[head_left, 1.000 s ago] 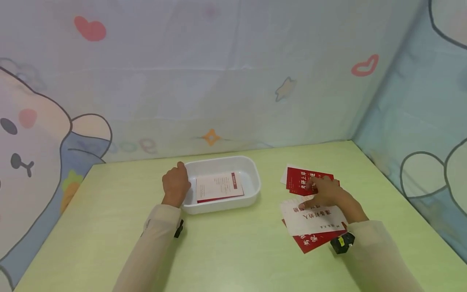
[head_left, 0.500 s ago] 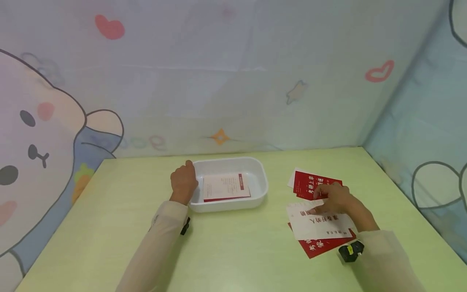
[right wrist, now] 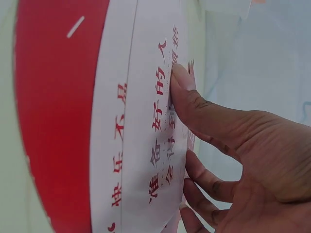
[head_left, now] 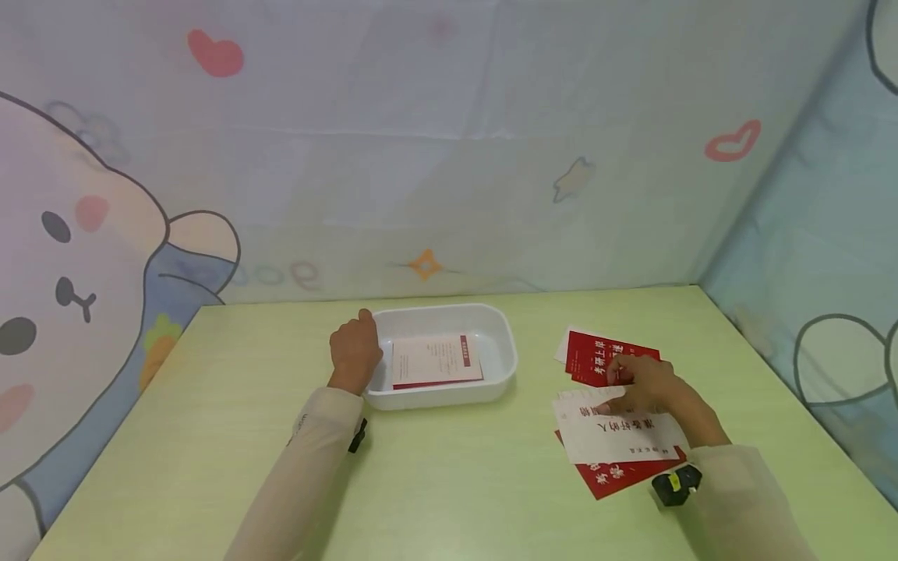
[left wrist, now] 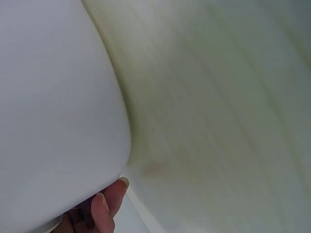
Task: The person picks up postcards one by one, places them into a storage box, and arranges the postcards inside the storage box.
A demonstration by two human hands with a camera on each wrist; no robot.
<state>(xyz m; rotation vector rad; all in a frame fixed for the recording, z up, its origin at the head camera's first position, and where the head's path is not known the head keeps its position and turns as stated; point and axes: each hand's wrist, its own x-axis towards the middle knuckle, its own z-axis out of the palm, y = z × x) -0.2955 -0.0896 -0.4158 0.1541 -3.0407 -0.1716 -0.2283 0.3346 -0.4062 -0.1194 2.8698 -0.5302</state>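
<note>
A white tray (head_left: 435, 399), shallow and smooth-walled with rounded corners, stands on a pale green table (head_left: 477, 491). Inside the tray lies a cream card (head_left: 431, 356) with small print, a red strip (head_left: 428, 385) showing along its near edge.

At the tray's left end, the left hand (head_left: 355, 353) grips the rim, fingers curled round the wall. To the right of the tray, the right hand (head_left: 648, 383) pinches a white card (head_left: 617, 438) with red lettering, thumb on its printed face, fingers behind its far edge (how firmly, I cannot tell). A lower red card (head_left: 603, 485) juts from under it, also right of the tray. Farther back on that side, red cards (head_left: 588, 354) overlap askew, a white corner (head_left: 563, 345) poking out.

The cards look like thin, light paper stock, flat and rectangular, probably springy enough to bow and apt to slip over each other; corners could crease. An edge seems the best hold, thumb above and fingers beneath. The tray looks like light, rigid plastic that may slide easily; its rim is the natural grip. Behind the tray hangs a soft, creased backdrop (head_left: 393, 179) with cartoon prints.
</note>
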